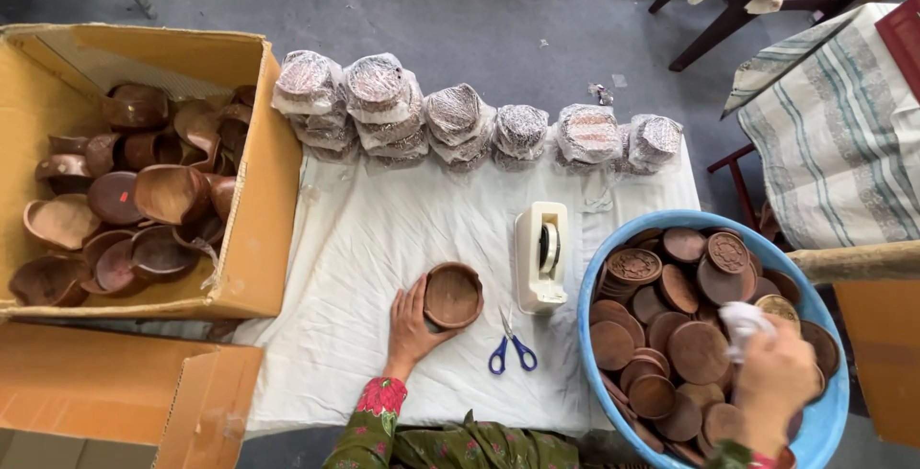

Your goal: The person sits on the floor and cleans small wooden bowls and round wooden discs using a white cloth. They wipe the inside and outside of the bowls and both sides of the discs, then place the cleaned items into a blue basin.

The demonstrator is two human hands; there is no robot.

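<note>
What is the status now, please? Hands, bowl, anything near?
Left hand open, touching small wooden bowl on white cloth. Right hand over blue tub, gripping white rag. Scissors beside bowl.

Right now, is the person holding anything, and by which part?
The left hand rests against the rim of a small wooden bowl. The right hand grips a crumpled white cloth over the blue basin.

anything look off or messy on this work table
Nothing looks spilled or broken. The wooden bowls in the cardboard box lie jumbled at all angles, unlike the neat row of wrapped stacks. The left hand steadies one bowl; the right hand holds a white cloth.
</note>
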